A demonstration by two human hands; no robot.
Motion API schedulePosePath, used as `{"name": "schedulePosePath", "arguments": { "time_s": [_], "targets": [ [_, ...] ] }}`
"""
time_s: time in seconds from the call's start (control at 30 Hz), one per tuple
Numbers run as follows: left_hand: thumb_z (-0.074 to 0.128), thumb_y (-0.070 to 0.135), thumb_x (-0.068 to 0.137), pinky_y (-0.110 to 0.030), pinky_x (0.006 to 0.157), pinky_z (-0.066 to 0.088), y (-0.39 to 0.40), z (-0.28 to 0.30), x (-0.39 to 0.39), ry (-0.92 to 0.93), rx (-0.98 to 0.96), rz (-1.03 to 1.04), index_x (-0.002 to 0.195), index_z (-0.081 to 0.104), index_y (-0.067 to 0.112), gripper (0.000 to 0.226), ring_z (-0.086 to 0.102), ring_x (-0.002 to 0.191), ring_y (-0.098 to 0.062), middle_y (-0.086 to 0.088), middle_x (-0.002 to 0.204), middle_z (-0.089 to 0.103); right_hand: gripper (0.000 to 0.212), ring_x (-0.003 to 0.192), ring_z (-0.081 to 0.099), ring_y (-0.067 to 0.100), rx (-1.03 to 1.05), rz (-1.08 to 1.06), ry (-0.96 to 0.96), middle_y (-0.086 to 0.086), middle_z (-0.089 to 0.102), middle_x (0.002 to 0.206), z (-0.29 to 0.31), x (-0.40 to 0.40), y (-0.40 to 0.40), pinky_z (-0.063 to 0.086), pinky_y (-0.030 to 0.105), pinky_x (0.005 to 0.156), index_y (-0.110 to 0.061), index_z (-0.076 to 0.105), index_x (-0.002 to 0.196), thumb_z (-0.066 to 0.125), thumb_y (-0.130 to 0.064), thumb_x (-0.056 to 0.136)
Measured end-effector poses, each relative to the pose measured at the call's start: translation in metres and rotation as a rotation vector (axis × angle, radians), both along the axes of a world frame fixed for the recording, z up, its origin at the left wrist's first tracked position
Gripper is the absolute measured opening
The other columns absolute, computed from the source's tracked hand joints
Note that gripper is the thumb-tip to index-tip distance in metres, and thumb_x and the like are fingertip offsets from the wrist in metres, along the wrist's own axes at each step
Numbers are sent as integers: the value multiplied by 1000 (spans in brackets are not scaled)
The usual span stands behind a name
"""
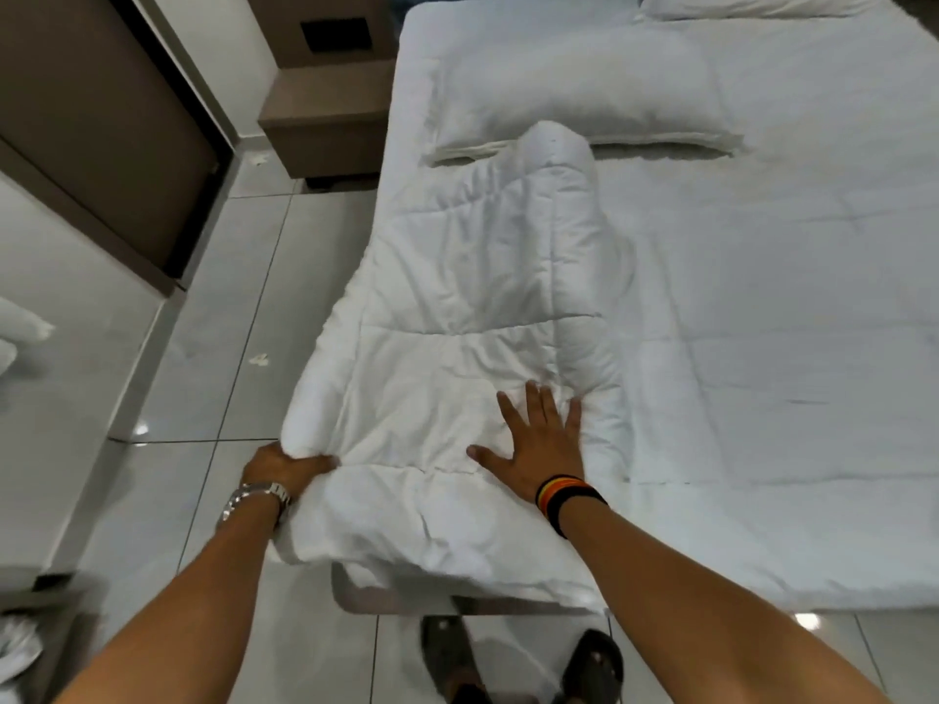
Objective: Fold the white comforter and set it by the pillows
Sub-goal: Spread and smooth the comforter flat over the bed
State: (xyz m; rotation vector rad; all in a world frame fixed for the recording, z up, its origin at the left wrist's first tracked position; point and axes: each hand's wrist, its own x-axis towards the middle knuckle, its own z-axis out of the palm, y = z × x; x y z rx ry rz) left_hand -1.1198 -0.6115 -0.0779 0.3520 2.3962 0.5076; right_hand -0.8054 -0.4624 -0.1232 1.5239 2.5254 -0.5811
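Observation:
The white comforter lies folded into a long strip along the left side of the bed, its far end reaching a white pillow. A second pillow shows at the top right. My left hand grips the comforter's near left corner, which hangs past the bed's edge. My right hand rests flat on the comforter's near end, fingers spread, holding nothing.
The bed with a white sheet fills the right half. A brown nightstand stands at the bed's far left. Grey floor tiles run along the left, beside a dark door. My feet stand at the bed's foot.

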Motion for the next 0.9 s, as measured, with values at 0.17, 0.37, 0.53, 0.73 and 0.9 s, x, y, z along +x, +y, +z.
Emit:
{"name": "schedulePosePath", "arguments": {
  "time_s": [0.17,0.37,0.53,0.73,0.9],
  "targets": [
    [85,80,33,-39,88,50,11,-26,-18,-262,105,68,143,53,13,133,63,104,-30,-11,133,63,106,160,-17,27,4,-31,21,7,-13,174,-16,-39,-18,-25,65,116,-41,2,165,9,-98,76],
    [71,97,37,-48,116,36,64,-73,-82,-450,156,103,154,44,22,142,49,136,-32,-8,153,50,104,159,-19,25,-27,-112,65,5,-18,173,-42,-131,-39,-18,67,119,-43,-3,164,12,-98,77],
    [84,87,33,-44,103,50,102,-97,-118,-642,248,118,151,46,20,141,64,115,-26,-3,135,65,100,157,-26,27,-96,-230,39,4,-28,170,-73,-182,-65,-17,66,120,-43,-10,163,19,-95,82],
    [94,68,37,-38,90,58,118,-91,-125,-634,307,60,136,59,18,116,71,100,-24,-3,122,71,98,159,-20,26,-93,-324,37,3,-21,172,-67,-192,-77,-14,64,122,-45,-9,163,19,-94,82],
    [96,36,54,-42,84,61,54,-63,-160,-602,426,184,122,68,14,77,75,93,-27,-8,111,76,99,161,-12,25,-138,-313,73,1,-13,174,-39,-217,-110,-9,63,124,-46,-7,163,25,-94,82]
  ]
}}
